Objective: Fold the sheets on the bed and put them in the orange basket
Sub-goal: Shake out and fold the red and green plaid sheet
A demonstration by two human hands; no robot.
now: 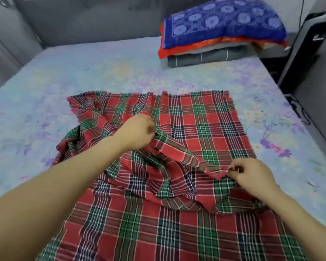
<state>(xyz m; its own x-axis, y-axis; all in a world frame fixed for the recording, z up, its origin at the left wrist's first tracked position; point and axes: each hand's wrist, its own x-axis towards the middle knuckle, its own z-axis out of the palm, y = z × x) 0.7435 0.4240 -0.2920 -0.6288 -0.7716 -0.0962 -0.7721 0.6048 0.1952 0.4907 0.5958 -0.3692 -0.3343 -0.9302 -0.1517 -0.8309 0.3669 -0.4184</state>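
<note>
Centre frame, on pale floral bed cover point(120, 72): red-and-green plaid cloth sheet point(205, 119), part spread, rumpled at ctr. L hand point(137, 132) pinching raised edge mid-sheet; R hand point(252, 176) pinching same edge's corner, lower right. Upper right: stack of folded cloths point(215, 44), blue floral on top.

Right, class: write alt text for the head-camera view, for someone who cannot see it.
A left hand and right hand pinch one edge of a red-and-green plaid sheet lying rumpled on a floral bed. A stack of folded cloths sits at the bed's far right corner.
</note>
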